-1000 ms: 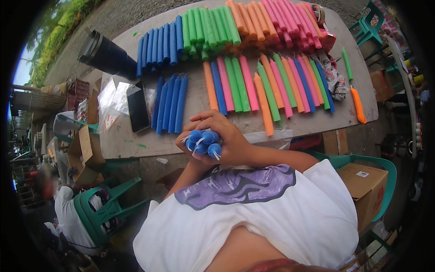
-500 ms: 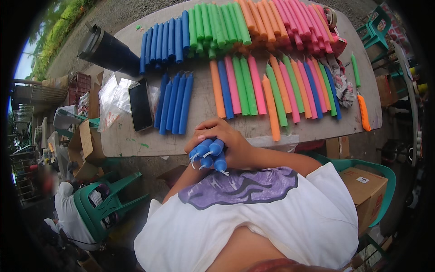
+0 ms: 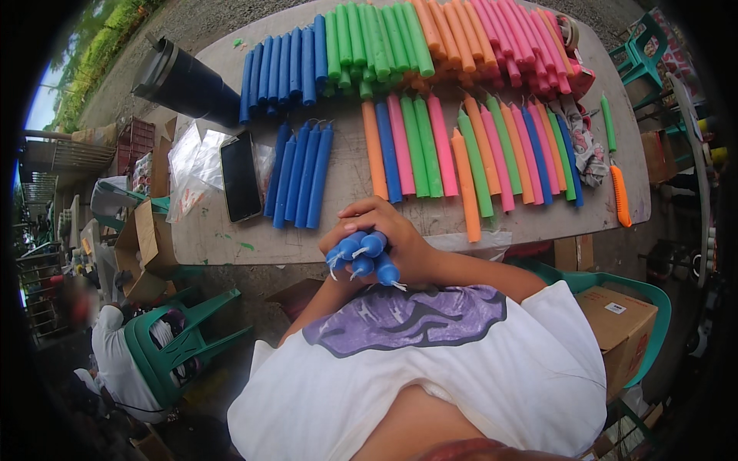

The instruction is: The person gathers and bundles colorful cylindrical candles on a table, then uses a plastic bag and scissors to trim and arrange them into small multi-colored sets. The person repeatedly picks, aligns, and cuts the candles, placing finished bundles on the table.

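Observation:
A bundle of several blue candles point(image 3: 373, 244) sits in both my hands at the table's near edge, wick ends pointing toward me. My right hand point(image 3: 400, 230) closes over the bundle from the right and top. My left hand point(image 3: 332, 240) wraps it from the left, partly covered by the right fingers and the candles. Beyond my hands, a small group of blue candles point(image 3: 298, 175) lies on the table point(image 3: 346, 154). To the right stretches a row of mixed orange, green, pink and blue candles point(image 3: 430, 150), with one orange candle point(image 3: 467, 188) lying closer to me.
Piled candles sorted by colour point(image 3: 377, 42) line the table's far side. A dark tumbler point(image 3: 184, 81), clear plastic bags point(image 3: 201, 165) and a phone point(image 3: 241, 177) lie left. At right are a cloth point(image 3: 590, 161), a green candle point(image 3: 608, 123) and an orange cutter point(image 3: 619, 196).
My hands, still around the blue candles, have shifted slightly to the right and up, and the bundle's wick ends have tilted a little. The candles on the table lie as before.

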A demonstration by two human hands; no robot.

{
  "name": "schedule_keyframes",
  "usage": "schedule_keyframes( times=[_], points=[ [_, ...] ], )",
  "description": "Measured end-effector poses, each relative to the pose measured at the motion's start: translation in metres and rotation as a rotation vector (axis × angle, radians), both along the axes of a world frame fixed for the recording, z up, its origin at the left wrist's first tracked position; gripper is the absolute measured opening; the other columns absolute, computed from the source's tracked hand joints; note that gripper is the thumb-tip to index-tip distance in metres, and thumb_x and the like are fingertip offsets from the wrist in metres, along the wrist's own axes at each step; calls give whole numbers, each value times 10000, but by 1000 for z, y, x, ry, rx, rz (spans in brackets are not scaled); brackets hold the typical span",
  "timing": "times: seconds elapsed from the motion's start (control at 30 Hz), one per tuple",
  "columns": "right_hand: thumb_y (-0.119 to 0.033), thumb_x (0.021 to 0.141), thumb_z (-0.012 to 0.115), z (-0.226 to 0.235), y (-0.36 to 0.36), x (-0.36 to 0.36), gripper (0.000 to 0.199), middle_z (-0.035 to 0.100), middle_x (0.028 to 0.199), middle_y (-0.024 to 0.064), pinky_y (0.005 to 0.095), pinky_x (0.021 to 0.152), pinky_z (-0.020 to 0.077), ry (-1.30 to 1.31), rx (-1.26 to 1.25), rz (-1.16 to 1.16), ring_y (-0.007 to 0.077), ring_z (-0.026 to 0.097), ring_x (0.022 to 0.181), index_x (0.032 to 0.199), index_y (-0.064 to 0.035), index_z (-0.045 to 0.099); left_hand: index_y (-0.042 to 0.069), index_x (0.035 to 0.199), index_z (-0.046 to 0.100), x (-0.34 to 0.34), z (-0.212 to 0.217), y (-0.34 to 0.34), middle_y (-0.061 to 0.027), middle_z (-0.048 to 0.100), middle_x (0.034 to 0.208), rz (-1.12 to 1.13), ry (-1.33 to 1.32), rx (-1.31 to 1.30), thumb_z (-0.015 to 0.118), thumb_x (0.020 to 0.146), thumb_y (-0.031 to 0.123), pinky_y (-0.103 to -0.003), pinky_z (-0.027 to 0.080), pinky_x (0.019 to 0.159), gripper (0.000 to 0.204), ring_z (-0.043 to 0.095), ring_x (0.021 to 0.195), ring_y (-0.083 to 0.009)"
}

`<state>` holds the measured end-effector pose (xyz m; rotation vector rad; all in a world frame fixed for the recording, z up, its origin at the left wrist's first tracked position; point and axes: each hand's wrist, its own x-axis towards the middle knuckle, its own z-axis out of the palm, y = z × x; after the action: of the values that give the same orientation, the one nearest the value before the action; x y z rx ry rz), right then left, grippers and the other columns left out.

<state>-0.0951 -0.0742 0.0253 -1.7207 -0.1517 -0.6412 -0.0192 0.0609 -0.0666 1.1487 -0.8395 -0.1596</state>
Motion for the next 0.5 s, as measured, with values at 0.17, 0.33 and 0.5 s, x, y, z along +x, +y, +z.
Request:
schedule_keyframes(
  times=[0.17, 0.33, 0.5],
  points=[
    [-148, 682, 868, -2, 1, 0, 577, 541, 1237, 196, 417, 961, 462, -20, -7, -5, 334, 568, 1152, 1155, -86, 544, 136, 1130, 518, 11, -21, 16, -130, 584, 1108, -160, 748, -88, 578, 899, 215, -404, 477, 938, 251, 568, 1089, -204],
    [-144, 682, 868, -2, 2, 0, 572, 539, 1238, 200, 417, 958, 463, -14, -2, 0, 336, 572, 1144, 1150, -84, 544, 115, 1197, 490, 18, -10, 4, -152, 614, 1079, -189, 150, 120, 691, 851, 155, -403, 501, 857, 402, 622, 991, -249],
    [-229, 700, 861, -1, 1, -1, 604, 526, 1264, 203, 428, 966, 450, 12, 16, 32, 344, 553, 1165, 1188, -80, 539, 91, 1191, 497, 6, -10, -3, -141, 642, 1037, -51, 239, 168, 753, 801, 126, -394, 517, 804, 467, 656, 917, -256]
  ],
)
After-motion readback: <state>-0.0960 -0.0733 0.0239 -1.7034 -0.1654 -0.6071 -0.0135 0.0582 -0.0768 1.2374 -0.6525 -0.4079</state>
